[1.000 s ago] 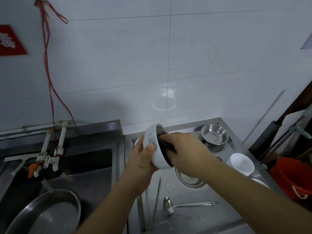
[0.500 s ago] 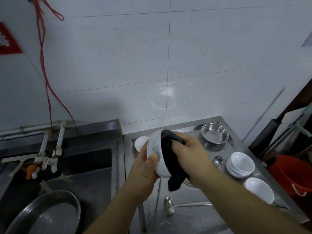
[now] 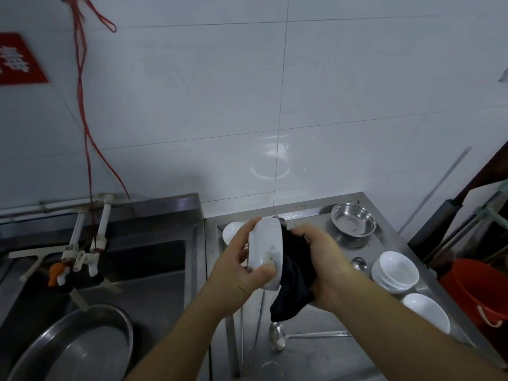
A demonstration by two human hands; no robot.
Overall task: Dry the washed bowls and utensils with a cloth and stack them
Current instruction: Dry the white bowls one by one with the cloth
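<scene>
two hands worked above the steel counter (image 3: 324, 361): the left hand (image 3: 242, 273) was closed around a white bowl (image 3: 266, 257) tipped on edge, and the right hand (image 3: 323, 264), at its 3 o'clock, clutched a black cloth (image 3: 294, 287) against it. stacked white bowls (image 3: 395, 272) sat further toward 3 o'clock.

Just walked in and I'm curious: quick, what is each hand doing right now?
Left hand: closed on the white bowl.
Right hand: closed on the black cloth, pressed against the bowl.
</scene>
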